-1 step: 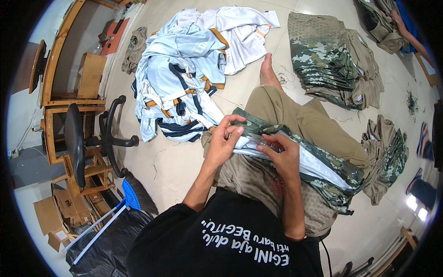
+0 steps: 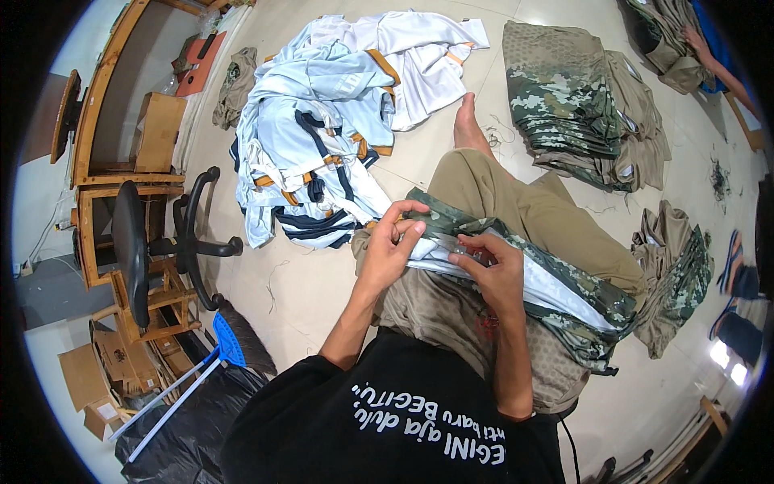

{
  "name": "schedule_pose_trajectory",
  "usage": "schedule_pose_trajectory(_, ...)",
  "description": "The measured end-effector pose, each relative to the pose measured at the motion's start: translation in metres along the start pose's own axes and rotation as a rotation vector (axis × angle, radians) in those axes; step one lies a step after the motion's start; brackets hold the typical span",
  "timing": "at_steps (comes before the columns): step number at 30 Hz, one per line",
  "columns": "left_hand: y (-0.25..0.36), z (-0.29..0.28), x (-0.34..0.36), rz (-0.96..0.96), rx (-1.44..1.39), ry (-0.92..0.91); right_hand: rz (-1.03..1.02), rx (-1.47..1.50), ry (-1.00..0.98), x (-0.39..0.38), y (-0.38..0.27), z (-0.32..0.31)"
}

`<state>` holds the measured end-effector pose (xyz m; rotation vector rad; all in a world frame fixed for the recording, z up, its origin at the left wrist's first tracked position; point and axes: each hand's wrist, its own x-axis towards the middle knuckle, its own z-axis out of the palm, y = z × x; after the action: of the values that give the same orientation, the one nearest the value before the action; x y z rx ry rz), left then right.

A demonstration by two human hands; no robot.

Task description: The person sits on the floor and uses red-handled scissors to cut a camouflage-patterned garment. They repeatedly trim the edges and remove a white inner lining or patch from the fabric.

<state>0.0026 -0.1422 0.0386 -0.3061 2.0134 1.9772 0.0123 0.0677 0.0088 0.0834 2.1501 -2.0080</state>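
Note:
A camouflage garment [image 2: 564, 278] lies across my lap, its white inner side [image 2: 556, 290] turned up. My left hand [image 2: 391, 246] pinches the garment's green edge between thumb and fingers. Close beside it, my right hand [image 2: 492, 270] is closed over the white side, with a small metal tool with a red part [image 2: 477, 255] mostly hidden in its fingers. More tan patterned cloth [image 2: 427, 306] of the garment spreads over my lap.
Light blue and white shirts [image 2: 322, 89] are heaped ahead. Folded camouflage garments [image 2: 560, 97] are stacked ahead right, and another camouflage garment [image 2: 673, 274] lies at right. An office chair [image 2: 133, 250] and a blue dustpan [image 2: 229, 340] are left. Another person's hand [image 2: 700, 44] touches cloth, far right.
My hands and the garment hold the same position. At the right edge, a passer's slippered feet have shifted slightly, and the other person's hand at the far right has moved a little.

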Motion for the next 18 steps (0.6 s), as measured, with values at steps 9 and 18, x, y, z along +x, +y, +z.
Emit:
schedule_pose_trajectory(9, 0.0051, 0.0002, 0.0064, -0.004, 0.009, 0.003, -0.054, -0.037, -0.009, 0.0077, -0.0015, -0.0016)
schedule_pose_trajectory(18, 0.0017, -0.0017, 0.0070, -0.006, 0.009, 0.000, 0.011, 0.064, 0.023, 0.0073, 0.0070, 0.0007)
